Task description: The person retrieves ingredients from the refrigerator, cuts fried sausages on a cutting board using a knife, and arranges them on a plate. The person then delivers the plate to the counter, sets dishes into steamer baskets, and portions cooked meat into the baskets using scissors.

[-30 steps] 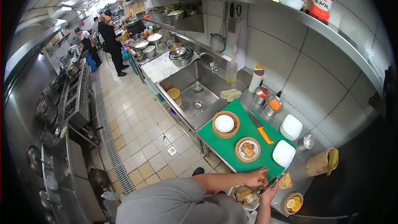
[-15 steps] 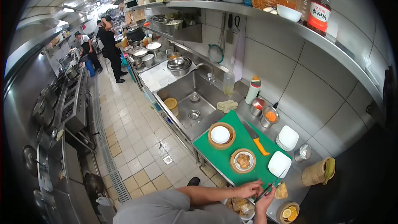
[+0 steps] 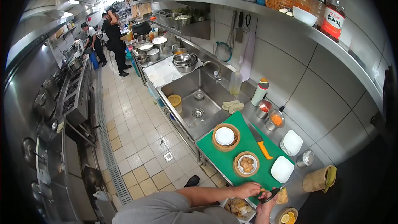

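At the near edge of the green cutting board (image 3: 224, 157), my right hand (image 3: 266, 206) is closed round black-handled scissors (image 3: 270, 195). My left hand (image 3: 247, 189) is just left of them, its fingers pinched at a small orange-brown bit that I cannot make out clearly. A golden-brown piece of food (image 3: 282, 197) lies right of the scissors. On the board stand a bamboo steamer with a dish of brown food pieces (image 3: 246, 164) and another steamer (image 3: 214, 142) with a white dish (image 3: 224, 136). Beneath my left forearm is a container of brown food (image 3: 239, 208).
A knife with an orange handle (image 3: 264, 150) lies across the board near white square plates (image 3: 282, 169). Metal cups (image 3: 274, 120) stand by the wall. Left is a sink (image 3: 207, 114); above runs a shelf (image 3: 248, 1) of bottles. People (image 3: 116, 41) stand far down the aisle.
The scissors have turned from pointing up toward the square plate to lying lower, over by the golden-brown piece. Both hands stay close together. The whole view has shifted slightly.
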`<action>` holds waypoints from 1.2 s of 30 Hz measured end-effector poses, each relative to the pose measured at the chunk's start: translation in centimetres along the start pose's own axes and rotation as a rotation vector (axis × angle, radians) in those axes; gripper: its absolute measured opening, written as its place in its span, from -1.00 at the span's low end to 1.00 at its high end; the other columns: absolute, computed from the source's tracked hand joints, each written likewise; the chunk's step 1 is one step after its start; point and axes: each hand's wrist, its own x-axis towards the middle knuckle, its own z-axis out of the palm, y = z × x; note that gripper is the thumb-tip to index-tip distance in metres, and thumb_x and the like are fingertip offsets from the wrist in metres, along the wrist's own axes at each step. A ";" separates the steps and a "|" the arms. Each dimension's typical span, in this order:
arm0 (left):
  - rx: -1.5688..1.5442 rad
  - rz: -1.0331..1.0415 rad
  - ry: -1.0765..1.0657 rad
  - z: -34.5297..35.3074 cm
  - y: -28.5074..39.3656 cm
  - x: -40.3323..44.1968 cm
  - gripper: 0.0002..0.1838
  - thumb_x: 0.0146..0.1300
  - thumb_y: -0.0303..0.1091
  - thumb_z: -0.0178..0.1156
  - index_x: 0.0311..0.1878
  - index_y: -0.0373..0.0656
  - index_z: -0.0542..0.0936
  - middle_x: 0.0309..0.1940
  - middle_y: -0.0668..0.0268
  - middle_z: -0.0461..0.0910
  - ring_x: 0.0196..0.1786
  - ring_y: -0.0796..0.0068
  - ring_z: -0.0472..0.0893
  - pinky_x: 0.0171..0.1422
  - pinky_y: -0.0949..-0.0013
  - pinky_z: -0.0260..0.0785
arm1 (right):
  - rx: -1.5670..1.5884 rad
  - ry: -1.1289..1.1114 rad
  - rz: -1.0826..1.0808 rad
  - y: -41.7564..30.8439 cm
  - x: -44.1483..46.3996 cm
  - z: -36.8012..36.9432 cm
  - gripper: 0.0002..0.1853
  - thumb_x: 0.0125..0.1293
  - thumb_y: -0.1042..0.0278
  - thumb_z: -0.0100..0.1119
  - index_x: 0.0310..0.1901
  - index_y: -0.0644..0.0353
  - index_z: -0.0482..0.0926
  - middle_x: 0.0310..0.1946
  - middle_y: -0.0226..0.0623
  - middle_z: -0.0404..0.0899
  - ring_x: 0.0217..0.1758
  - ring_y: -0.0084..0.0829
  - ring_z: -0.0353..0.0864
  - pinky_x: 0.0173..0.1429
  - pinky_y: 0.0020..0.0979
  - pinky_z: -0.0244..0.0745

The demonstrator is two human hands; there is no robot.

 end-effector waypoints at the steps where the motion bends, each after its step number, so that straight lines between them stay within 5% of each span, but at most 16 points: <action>1: 0.004 0.012 0.024 0.1 -0.1 -0.2 -0.80 0.52 -0.31 0.14 -0.13 -0.27 0.58 0.01 -0.05 0.58 0.29 -0.08 0.53 0.33 -0.02 0.40 | 0.015 0.013 0.027 0.3 0.2 -0.3 -0.38 0.33 0.57 0.22 0.39 0.12 0.24 -0.48 -0.39 0.45 -0.52 -0.50 0.49 -0.50 -0.48 0.45; 5: 0.189 -0.004 -0.070 -0.9 1.2 -0.1 -0.85 0.48 -0.34 0.14 -0.14 -0.20 0.60 -0.14 0.09 0.59 0.09 0.02 0.58 0.13 -0.04 0.41 | -0.036 -0.040 -0.020 1.5 0.5 -2.2 -0.39 0.34 0.56 0.22 0.38 0.11 0.25 -0.49 -0.38 0.44 -0.52 -0.50 0.50 -0.50 -0.49 0.44; 7: 0.250 0.094 0.079 -1.7 3.0 0.0 -0.86 0.39 -0.36 0.16 -0.31 -0.13 0.62 -0.30 0.20 0.57 -0.02 0.11 0.58 0.07 0.06 0.35 | -0.105 -0.029 -0.029 1.4 0.4 -2.5 -0.42 0.35 0.58 0.20 0.37 0.10 0.27 -0.47 -0.36 0.47 -0.53 -0.52 0.50 -0.50 -0.50 0.44; 10: 0.631 0.101 0.114 -2.7 3.5 0.7 -0.88 0.20 -0.28 0.25 -0.26 -0.01 0.72 -0.26 0.39 0.64 0.10 0.32 0.56 0.20 0.13 0.25 | -0.522 -0.152 -0.074 0.2 0.4 -4.5 -0.54 0.40 0.60 0.23 0.25 0.11 0.34 -0.51 -0.46 0.52 -0.57 -0.60 0.51 -0.54 -0.51 0.44; 14: 0.984 0.133 0.034 -0.4 1.7 0.6 -0.87 0.16 -0.27 0.23 -0.32 0.03 0.75 -0.27 0.42 0.68 0.13 0.33 0.55 0.30 0.14 0.25 | -0.566 -0.119 -0.170 1.1 1.0 -10.5 -0.48 0.47 0.43 0.31 0.36 0.14 0.30 -0.49 -0.41 0.54 -0.58 -0.59 0.50 -0.50 -0.52 0.42; 16: 1.234 0.180 -0.181 1.7 0.6 -0.1 -0.84 0.15 -0.26 0.21 -0.38 0.06 0.77 -0.31 0.47 0.68 0.13 0.35 0.54 0.44 0.11 0.20 | -0.579 -0.067 -0.207 1.7 1.2 -14.5 -0.49 0.48 0.43 0.29 0.36 0.15 0.30 -0.50 -0.41 0.53 -0.59 -0.60 0.48 -0.51 -0.51 0.42; 19: 1.153 0.142 -0.105 3.5 0.8 -0.2 -0.84 0.12 -0.27 0.22 -0.42 0.09 0.79 -0.35 0.49 0.68 0.11 0.37 0.55 0.55 0.07 0.13 | -0.639 0.040 -0.239 -0.2 -1.9 -15.0 -0.51 0.41 0.49 0.30 0.31 0.20 0.37 -0.49 -0.35 0.57 -0.59 -0.55 0.53 -0.51 -0.49 0.46; 21: 1.145 0.151 -0.098 3.8 0.0 0.4 -0.85 0.11 -0.24 0.20 -0.43 0.14 0.77 -0.35 0.51 0.66 0.07 0.38 0.55 0.48 0.09 0.18 | -0.770 -0.067 -0.436 -3.2 -5.6 -11.9 -0.77 0.50 0.50 0.20 0.13 0.28 0.56 -0.42 -0.44 0.55 -0.51 -0.58 0.45 -0.44 -0.47 0.41; 22: 1.139 0.160 -0.081 3.9 -0.4 0.6 -0.86 0.09 -0.22 0.19 -0.44 0.20 0.75 -0.36 0.52 0.65 0.02 0.40 0.55 0.42 0.10 0.22 | -0.869 -0.113 -0.295 -2.1 -5.2 -15.9 -0.55 0.47 0.55 0.20 0.35 0.30 0.44 -0.28 -0.37 0.58 -0.42 -0.56 0.49 -0.34 -0.46 0.46; 25: 1.099 0.116 -0.125 3.9 -0.8 1.5 -0.86 0.08 -0.23 0.20 -0.41 0.21 0.76 -0.34 0.55 0.66 0.03 0.40 0.56 0.42 0.10 0.22 | -0.876 -0.298 -0.006 -3.0 -8.1 -18.1 -0.52 0.45 0.46 0.29 0.36 0.24 0.46 -0.18 -0.27 0.61 -0.41 -0.54 0.51 -0.34 -0.41 0.49; 27: 1.097 0.088 -0.067 4.0 -1.0 1.7 -0.85 0.08 -0.24 0.21 -0.39 0.20 0.77 -0.33 0.54 0.66 0.04 0.39 0.56 0.40 0.09 0.23 | -0.987 -0.401 -0.077 -4.2 -9.1 -17.5 -0.46 0.46 0.39 0.33 0.42 0.18 0.44 -0.12 -0.24 0.65 -0.36 -0.57 0.56 -0.31 -0.46 0.51; 29: 1.121 0.064 0.055 4.2 -0.9 2.0 -0.84 0.07 -0.25 0.22 -0.38 0.18 0.78 -0.32 0.48 0.68 0.06 0.34 0.57 0.36 0.03 0.28 | -0.701 -0.391 0.337 -4.8 -10.1 -17.1 -0.50 0.27 0.56 0.33 0.25 0.24 0.45 -0.46 -0.28 0.62 -0.56 -0.48 0.60 -0.47 -0.43 0.55; 30: 1.128 0.085 0.094 4.3 -0.8 2.0 -0.84 0.07 -0.25 0.22 -0.38 0.18 0.79 -0.31 0.44 0.69 0.06 0.31 0.58 0.33 -0.01 0.31 | -0.710 -0.415 0.383 -3.3 -9.2 -19.8 -0.47 0.16 0.57 0.35 0.21 0.26 0.50 -0.43 -0.23 0.66 -0.52 -0.42 0.65 -0.43 -0.35 0.61; 33: 0.980 0.002 0.129 3.2 1.2 2.0 -0.84 0.08 -0.23 0.27 -0.35 0.03 0.80 -0.17 0.17 0.70 0.10 0.14 0.61 0.32 -0.12 0.38 | -0.909 -0.448 0.336 -4.4 -11.1 -17.0 -0.61 0.23 0.33 0.49 0.02 0.24 0.56 -0.42 -0.50 0.55 -0.41 -0.59 0.56 -0.33 -0.40 0.56; 34: 0.866 -0.082 0.176 4.8 -3.7 2.0 -0.75 0.16 -0.18 0.29 -0.18 -0.07 0.78 0.04 0.02 0.65 0.22 -0.03 0.56 0.39 -0.15 0.35 | -0.926 -0.479 0.338 -3.9 -11.1 -17.3 -0.58 0.29 0.19 0.50 0.02 0.24 0.55 -0.39 -0.51 0.53 -0.37 -0.62 0.51 -0.31 -0.41 0.51; 36: 0.957 -0.125 0.070 3.4 1.3 1.4 -0.28 0.12 0.01 0.45 0.33 -0.10 0.59 0.51 -0.09 0.30 0.50 -0.20 0.29 0.52 -0.15 0.27 | -0.873 -0.418 0.383 -3.3 -12.4 -16.2 -0.41 0.32 0.05 0.50 0.20 0.27 0.52 -0.30 -0.47 0.53 -0.31 -0.62 0.49 -0.28 -0.42 0.50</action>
